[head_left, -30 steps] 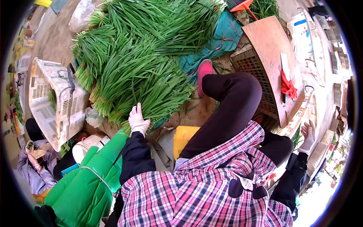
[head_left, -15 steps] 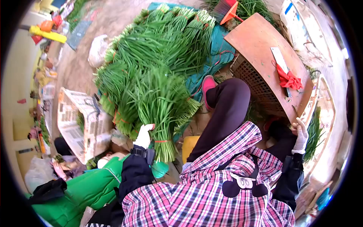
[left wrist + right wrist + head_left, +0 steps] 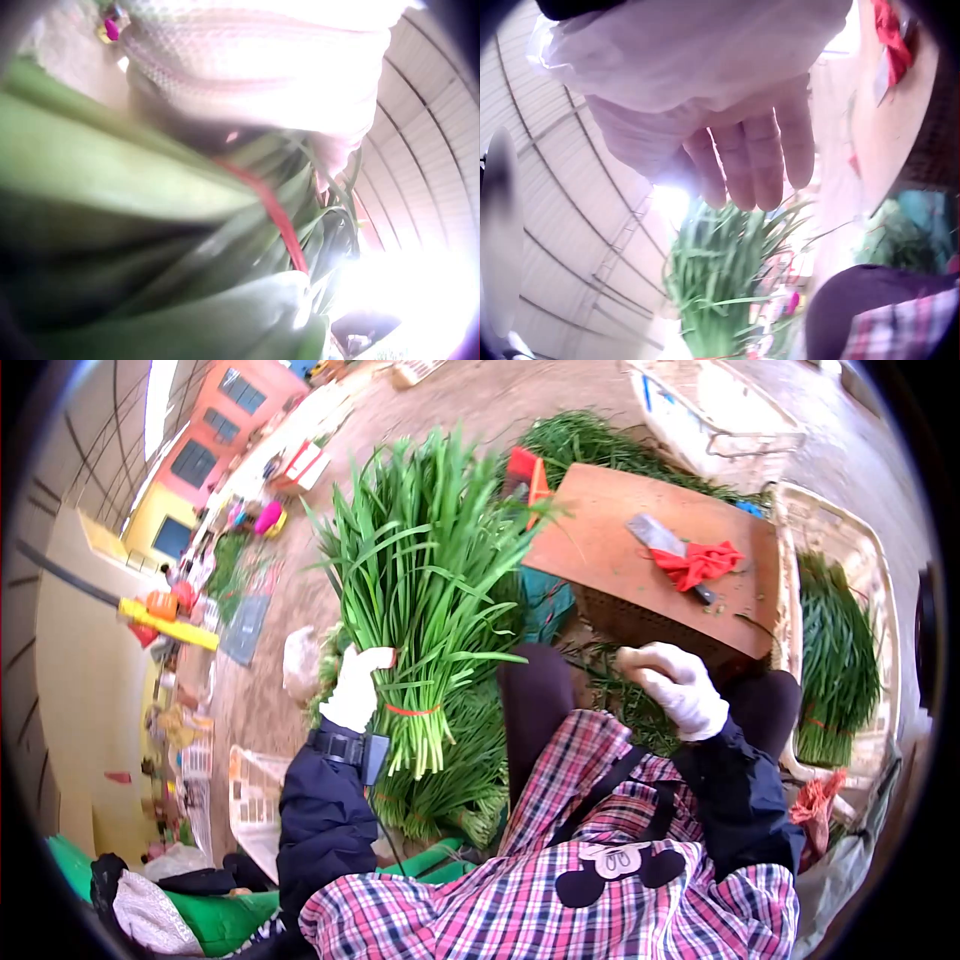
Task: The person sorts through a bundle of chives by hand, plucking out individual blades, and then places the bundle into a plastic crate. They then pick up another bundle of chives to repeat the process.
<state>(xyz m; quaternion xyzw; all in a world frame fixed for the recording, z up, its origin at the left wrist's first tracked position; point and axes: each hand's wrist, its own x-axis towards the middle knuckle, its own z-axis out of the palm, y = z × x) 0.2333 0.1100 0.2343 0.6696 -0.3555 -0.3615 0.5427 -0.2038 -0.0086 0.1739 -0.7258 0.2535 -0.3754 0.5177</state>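
Note:
My gloved left hand (image 3: 357, 688) grips a bundle of long green leafy stalks (image 3: 412, 610), held upright just above its red band (image 3: 413, 711). The left wrist view shows the glove (image 3: 255, 67) against the leaves, with the red band (image 3: 277, 214) close by. My gloved right hand (image 3: 677, 687) is in the air over my lap, right of the bundle and holding nothing. In the right wrist view the fingers (image 3: 754, 157) hang loosely side by side, with the bundle (image 3: 712, 277) beyond them. More bundles (image 3: 450, 760) lie beneath the held one.
A brown board (image 3: 640, 580) on a crate bears a knife (image 3: 655, 534) and a red cloth (image 3: 697, 565). At the right, a white crate (image 3: 790, 650) holds another banded bundle (image 3: 835, 660). A second white crate (image 3: 258, 800) stands at lower left.
My left hand has taken hold of a bundle and raised it off the pile. The right hand has come in from the far right to above the lap. The head view has shifted.

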